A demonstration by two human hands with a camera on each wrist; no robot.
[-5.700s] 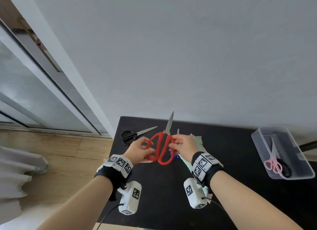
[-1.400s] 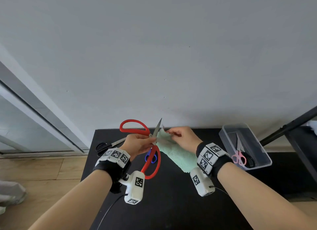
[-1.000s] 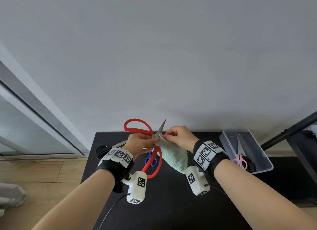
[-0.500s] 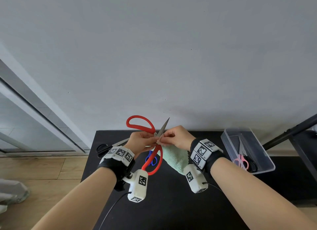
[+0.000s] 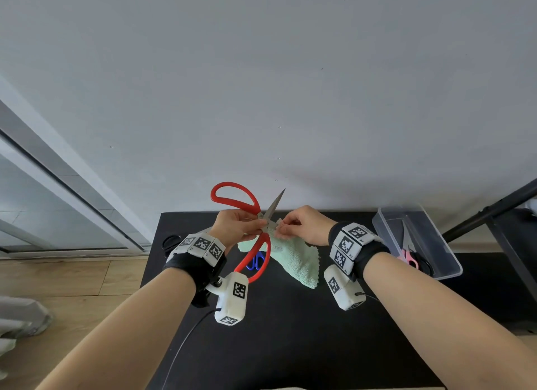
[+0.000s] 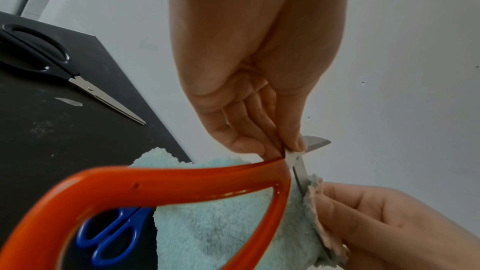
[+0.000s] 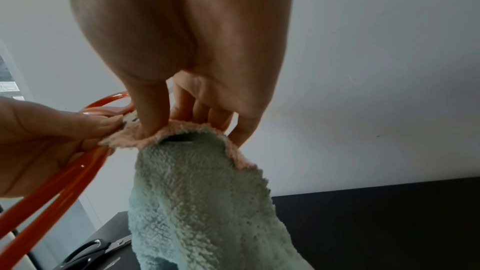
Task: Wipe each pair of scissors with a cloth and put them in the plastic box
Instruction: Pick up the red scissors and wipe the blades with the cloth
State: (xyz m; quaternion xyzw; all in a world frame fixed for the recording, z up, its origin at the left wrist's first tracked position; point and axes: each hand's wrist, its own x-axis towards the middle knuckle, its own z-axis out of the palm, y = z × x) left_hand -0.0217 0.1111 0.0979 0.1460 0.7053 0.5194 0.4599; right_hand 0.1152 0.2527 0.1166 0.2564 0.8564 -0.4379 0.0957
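Scissors with red handles [image 5: 255,238] are being held open above the black table [image 5: 290,331], and we are taking them as our landmark. Our left hand [image 5: 235,227] is pinching them at the pivot, thumb and fingertips [image 6: 296,141] curling tight on the metal, one red loop sticking up above the hand and the other hanging below. Our right hand [image 5: 305,225], just right of the pivot, is pinching the green cloth [image 5: 293,261] around one blade, so that blade is lying hidden inside the fold; the free blade is pointing up toward the wall. The rest of the cloth is draping down beneath the red scissors onto the table.

Blue-handled scissors [image 6: 111,235] are lying on the table directly beneath the lower red loop, partly covered by it and by the cloth. Black-handled scissors [image 6: 52,63] are lying well to the left of the red pair, near the table's edge. Far right of the red pair, the clear plastic box [image 5: 447,261] is sitting with pink-handled scissors [image 5: 408,257] and a dark-handled pair inside.
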